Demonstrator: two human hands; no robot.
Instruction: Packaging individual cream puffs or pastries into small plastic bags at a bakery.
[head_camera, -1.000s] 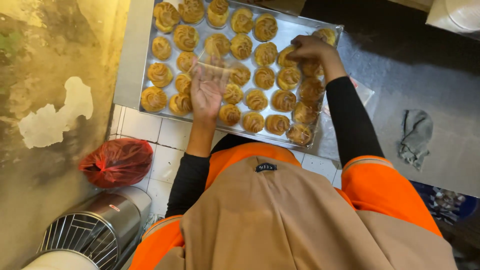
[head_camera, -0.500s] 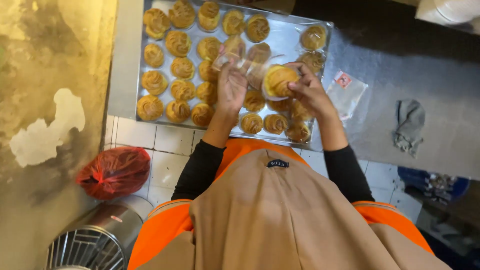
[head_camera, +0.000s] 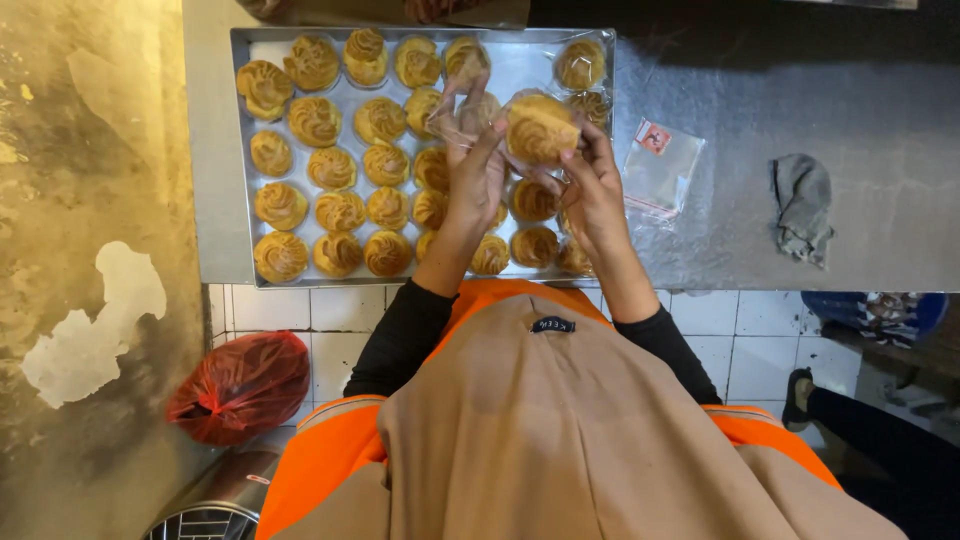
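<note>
Grey metal worktop (head_camera: 760, 150) fills the upper part of the view, with white floor tiles (head_camera: 330, 330) below its near edge and a stained yellowish wall (head_camera: 90, 200) along the left side. On the worktop sits a shallow rectangular metal baking tray (head_camera: 600, 60) packed with rows of golden, swirl-topped round pastries (head_camera: 316, 120).

Both hands are raised above the tray's right half. The right hand (head_camera: 592, 190) grips one golden swirl pastry in a thin clear plastic wrapper (head_camera: 538, 128); its fingers are curled and closed on the pastry's right and lower edge, so the pastry sits just above and to the left of that hand. The left hand (head_camera: 474, 172) is touching the same wrapped pastry from the left, fingertips pinched on the loose clear plastic beside it. The pastry is held between the two hands, lifted over the tray rather than lying in it.

Just right of the tray, a small stack of empty clear plastic bags (head_camera: 660, 170) lies flat on the worktop, and well apart to the right is a crumpled grey cloth (head_camera: 802, 205). On the floor at lower left rest a red plastic bag (head_camera: 240, 385) and a shiny metal container (head_camera: 215, 500).
</note>
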